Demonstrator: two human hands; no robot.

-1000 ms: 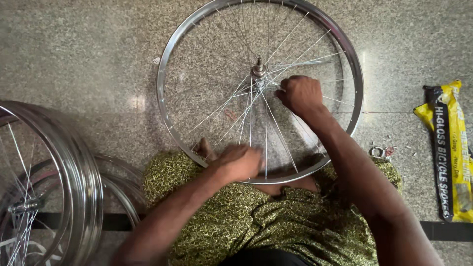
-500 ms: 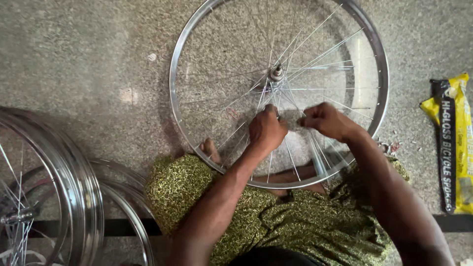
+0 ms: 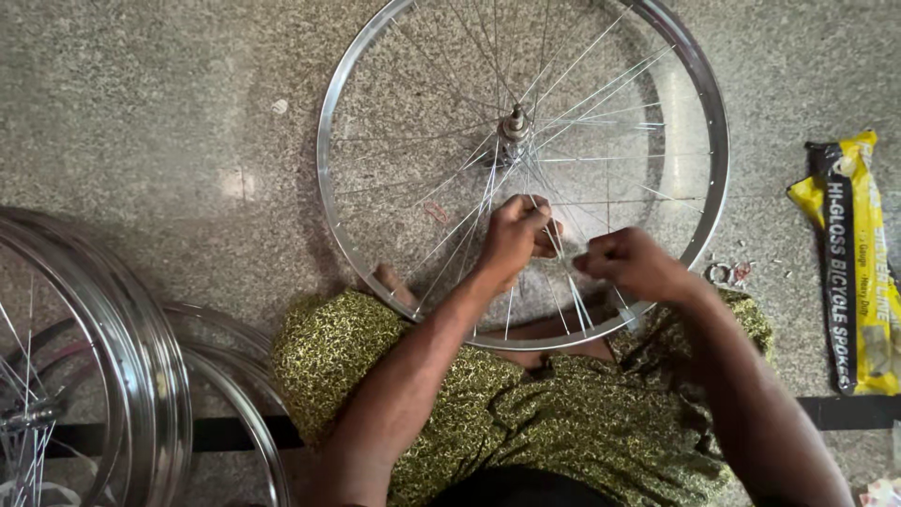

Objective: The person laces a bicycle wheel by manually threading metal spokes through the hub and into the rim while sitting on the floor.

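The wheel [image 3: 523,169] lies flat on the floor [image 3: 169,122], its near rim against the person's lap. Half a second ago the hands were close together below the hub [image 3: 514,124]; now they sit slightly apart. The left hand [image 3: 514,235] curls shut around a bunch of spokes [image 3: 488,183], and the right hand [image 3: 631,263] has drawn rightward, fingers pinched on 1 or 2 thin spokes. Judging by this, lacing goes on. Spare rims [image 3: 113,366] lie left, a yellow packet [image 3: 859,263] right.
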